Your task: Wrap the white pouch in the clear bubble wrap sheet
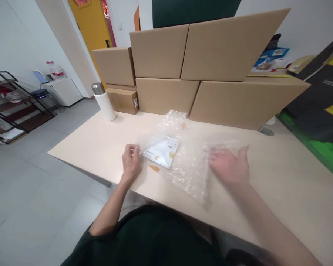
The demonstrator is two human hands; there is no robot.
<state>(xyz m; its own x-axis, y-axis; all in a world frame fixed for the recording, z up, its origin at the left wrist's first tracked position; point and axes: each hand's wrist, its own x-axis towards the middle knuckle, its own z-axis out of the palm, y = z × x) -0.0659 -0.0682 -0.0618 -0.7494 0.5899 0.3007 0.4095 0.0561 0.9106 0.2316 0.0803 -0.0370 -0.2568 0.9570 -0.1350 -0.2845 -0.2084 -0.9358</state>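
A clear crinkled plastic bag [189, 162] lies spread on the pale table [291, 192]. A small white packet [162, 151] with orange marks sits inside or under its left part. My left hand [131, 162] is at the packet's left edge, fingers curled and pinching the plastic there. My right hand [229, 166] lies flat and blurred on the right part of the bag, fingers spread. A small orange-brown scrap [154, 168] lies on the table just in front of the packet.
Stacked cardboard boxes [211, 74] line the table's back edge. A white bottle with a steel cap [104, 101] stands at the back left. A metal shelf rack [13, 107] and a white cabinet [62, 90] stand on the floor to the left. Black and green material [319, 111] lies at right.
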